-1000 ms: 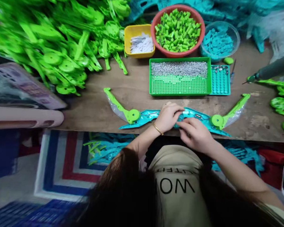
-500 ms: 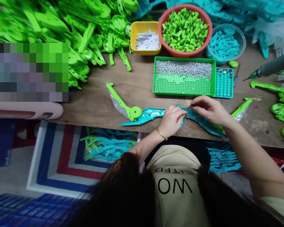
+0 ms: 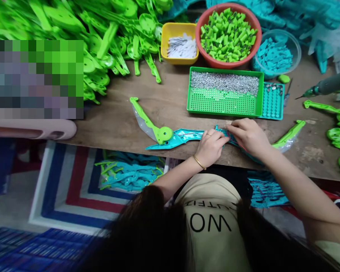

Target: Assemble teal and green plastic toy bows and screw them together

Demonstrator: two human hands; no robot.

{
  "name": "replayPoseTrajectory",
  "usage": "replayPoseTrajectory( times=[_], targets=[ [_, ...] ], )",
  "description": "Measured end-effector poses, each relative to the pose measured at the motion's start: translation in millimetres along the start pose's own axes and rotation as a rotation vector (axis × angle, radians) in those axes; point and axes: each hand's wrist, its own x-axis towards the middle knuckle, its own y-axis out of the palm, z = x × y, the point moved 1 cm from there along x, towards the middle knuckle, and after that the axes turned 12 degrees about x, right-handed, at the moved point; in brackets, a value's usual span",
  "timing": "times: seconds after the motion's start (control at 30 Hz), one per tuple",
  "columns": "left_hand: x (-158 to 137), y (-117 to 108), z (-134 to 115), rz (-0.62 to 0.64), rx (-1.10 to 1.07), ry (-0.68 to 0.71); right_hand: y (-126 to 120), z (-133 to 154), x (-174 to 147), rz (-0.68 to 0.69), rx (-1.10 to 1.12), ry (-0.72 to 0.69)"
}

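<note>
A blue plastic half-shell of a toy bow lies on the wooden table along its front edge. Green limbs with clear parts stick out at both its ends, and thin wires run inside it. My left hand, a gold bracelet at its wrist, is closed over the middle of the shell, fingers pressed on it. Just to its right, my right hand pinches at a thin red wire low over the shell. Its fingertips partly cover the wire, and my hand and forearm hide much of the shell's right half.
Behind the shell stand a green tray of screws, a blue tray, a yellow bowl, a red bowl of green pieces and a clear tub. A screwdriver hangs at right. Green parts pile up at left.
My right hand has come down closer to the shell with the red wire, which stood out in a loop before. My left hand has shifted slightly right along the shell. The whole view has moved a little.
</note>
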Motion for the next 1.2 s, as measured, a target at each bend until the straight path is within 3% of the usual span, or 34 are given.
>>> replayPoseTrajectory(
  times=[0.1,0.23,0.93,1.0,1.1,1.2],
  targets=[
    [-1.0,1.0,-0.7,0.018,0.031,0.020,10.0,0.3,-3.5,-0.112,0.102,0.018],
    [-2.6,2.7,-0.8,-0.007,0.042,0.023,15.6,1.0,-6.9,-0.145,0.142,0.080],
    [-1.5,1.6,-1.7,0.039,0.017,0.007,9.4,5.0,-6.3,-0.002,0.103,0.178],
    [-1.9,1.2,-1.2,0.018,0.025,0.014,3.8,4.1,-2.6,0.057,0.165,0.194],
    [-2.4,0.7,-0.9,-0.018,0.027,0.034,-5.8,-0.9,3.4,0.135,0.445,0.233],
    [-2.7,1.3,-1.1,-0.014,0.017,0.018,-8.2,-7.2,6.8,0.141,0.626,0.293]
  ],
)
